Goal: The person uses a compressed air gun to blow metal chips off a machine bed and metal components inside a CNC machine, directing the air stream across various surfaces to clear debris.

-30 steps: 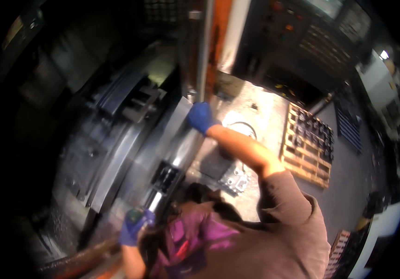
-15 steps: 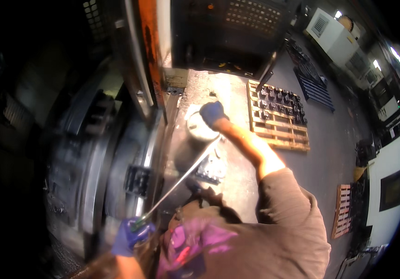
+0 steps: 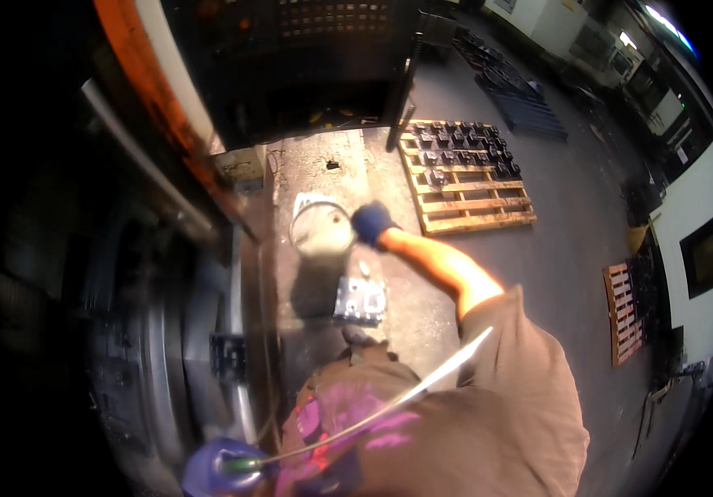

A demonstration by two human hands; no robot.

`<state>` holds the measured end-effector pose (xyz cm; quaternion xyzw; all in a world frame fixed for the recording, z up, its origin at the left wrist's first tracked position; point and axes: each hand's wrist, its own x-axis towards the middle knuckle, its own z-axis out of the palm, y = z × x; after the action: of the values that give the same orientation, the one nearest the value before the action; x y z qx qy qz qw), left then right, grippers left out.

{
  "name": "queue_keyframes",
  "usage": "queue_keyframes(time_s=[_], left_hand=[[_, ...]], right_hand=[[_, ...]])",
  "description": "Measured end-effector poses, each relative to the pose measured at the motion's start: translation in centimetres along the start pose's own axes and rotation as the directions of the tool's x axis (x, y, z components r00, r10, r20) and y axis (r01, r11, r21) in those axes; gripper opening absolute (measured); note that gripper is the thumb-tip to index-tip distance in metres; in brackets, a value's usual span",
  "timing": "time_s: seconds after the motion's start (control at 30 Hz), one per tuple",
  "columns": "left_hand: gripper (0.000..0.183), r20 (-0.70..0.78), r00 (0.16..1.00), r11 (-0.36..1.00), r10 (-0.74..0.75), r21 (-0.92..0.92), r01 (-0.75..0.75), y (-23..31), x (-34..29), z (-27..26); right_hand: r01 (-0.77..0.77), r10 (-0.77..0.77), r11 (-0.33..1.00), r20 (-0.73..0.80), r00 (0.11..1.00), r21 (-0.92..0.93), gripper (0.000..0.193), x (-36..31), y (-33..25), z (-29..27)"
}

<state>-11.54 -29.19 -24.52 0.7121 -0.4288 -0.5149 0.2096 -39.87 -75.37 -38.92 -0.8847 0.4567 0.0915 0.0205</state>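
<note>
My left hand (image 3: 222, 468), in a blue glove at the lower left, is closed round the green handle of a long thin metal rod (image 3: 390, 404). The rod crosses in front of my body, its bright end near my right sleeve; it is smeared by motion. My right hand (image 3: 373, 224), in a dark blue glove, is a closed fist beside the right rim of a round pale bucket (image 3: 322, 242). Whether it touches the rim or grips anything, I cannot tell. A metal block with holes (image 3: 361, 299) lies nearer me, below the bucket.
At left stands a dark machine with an orange upright (image 3: 154, 79) and a dark block (image 3: 228, 356) inside. A wooden pallet (image 3: 476, 203) holds several dark metal parts at the right. Farther off are a dark blue pallet (image 3: 530, 112) and a reddish pallet (image 3: 621, 315).
The rod has swung from over the floor by the bucket to across my body. My left hand has moved down and left; my right hand is now beside the bucket. The view has shifted.
</note>
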Motion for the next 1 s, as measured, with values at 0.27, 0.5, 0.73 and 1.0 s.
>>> queue_keyframes(time_s=[0.27, 0.5, 0.73, 1.0], left_hand=[[0.021, 0.098, 0.994, 0.988, 0.050, 0.138, -0.064, 8.8, 5.0, -0.5], [0.024, 0.182, 0.965, 0.951, 0.190, 0.209, -0.227, 14.8, 9.6, 0.0], [0.028, -0.026, 1.000, 0.982, -0.001, 0.189, 0.006, 14.6, 12.7, 0.1], [0.029, 0.136, 0.982, 0.991, -0.128, 0.062, 0.120, 17.2, 17.1, 1.1]], right_hand=[[-0.002, 0.005, 0.996, -0.034, 0.999, 0.086, 0.021, 1.4, 7.5, 6.6], [0.234, -0.210, 0.964, 0.173, 0.962, -0.130, 0.018, -0.8, 10.9, 7.8], [-0.017, 0.022, 0.999, 0.192, 0.981, -0.028, 0.020, 0.7, 12.5, 7.8], [0.013, -0.018, 0.999, 0.106, 0.994, 0.046, 0.021, 2.8, 13.3, 5.3]])
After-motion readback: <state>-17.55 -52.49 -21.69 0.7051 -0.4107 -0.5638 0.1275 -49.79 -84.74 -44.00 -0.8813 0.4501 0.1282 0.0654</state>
